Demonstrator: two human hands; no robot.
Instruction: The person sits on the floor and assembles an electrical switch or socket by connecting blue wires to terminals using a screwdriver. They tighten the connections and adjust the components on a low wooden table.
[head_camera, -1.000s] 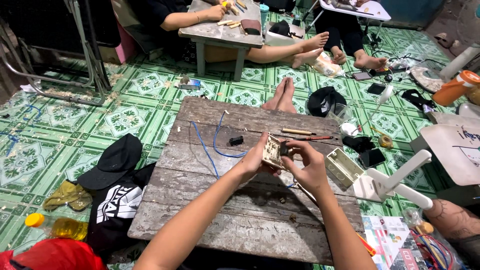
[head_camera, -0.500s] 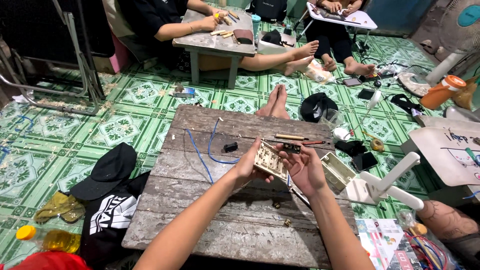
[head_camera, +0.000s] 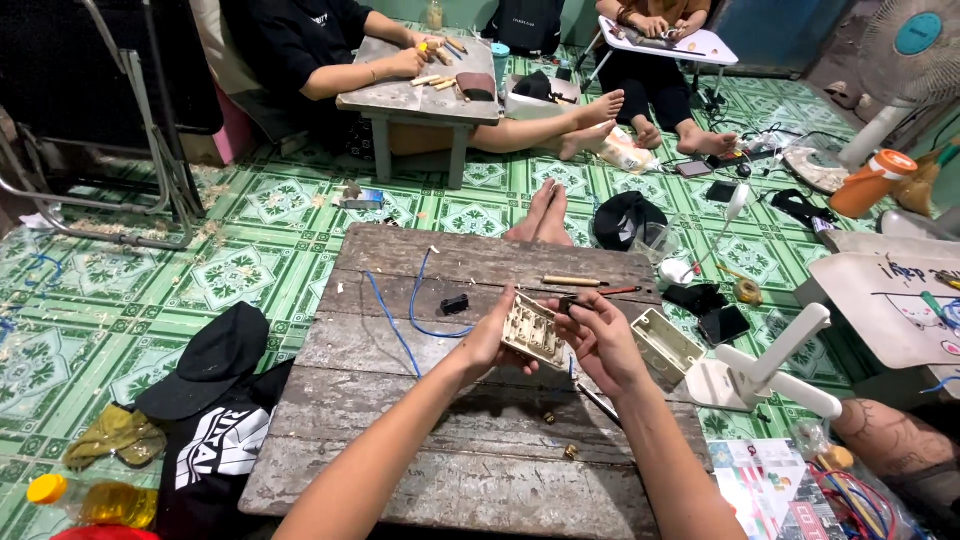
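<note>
Two hands meet over the low wooden table (head_camera: 400, 470), and little has changed since a second ago: same grip, the cream switch plate (head_camera: 532, 330) now tilted slightly more upright, so work on its back face goes on. Left hand (head_camera: 492, 340) curls around the plate's left edge, holding it just above the boards. Right hand (head_camera: 597, 335) pinches a small dark part (head_camera: 568, 302) at the plate's top corner. Blue wire (head_camera: 395, 320) lies left, cream back box (head_camera: 665, 345) right.
</note>
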